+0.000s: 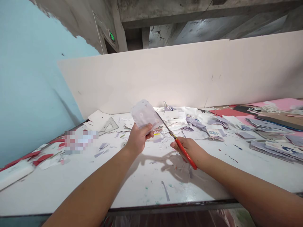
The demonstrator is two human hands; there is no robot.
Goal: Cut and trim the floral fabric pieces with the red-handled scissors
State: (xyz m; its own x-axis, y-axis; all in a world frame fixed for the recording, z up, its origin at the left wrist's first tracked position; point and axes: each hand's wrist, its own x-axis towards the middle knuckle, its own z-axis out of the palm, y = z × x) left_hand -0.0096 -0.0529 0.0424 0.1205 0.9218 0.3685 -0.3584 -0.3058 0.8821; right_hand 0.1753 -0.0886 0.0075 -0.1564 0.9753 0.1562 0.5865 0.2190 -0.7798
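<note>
My left hand pinches a pale, translucent sheet piece and holds it up above the white table. In my right hand are scissors with red handles, fingers wrapped round the handles. The blades point up and left and meet the sheet's right edge. Both hands hover over the middle of the table, close together.
Paper scraps lie scattered across the table's far side. Stacks of printed sheets and pink and red boards sit at the right. A clear set square lies at the left. A white panel stands behind.
</note>
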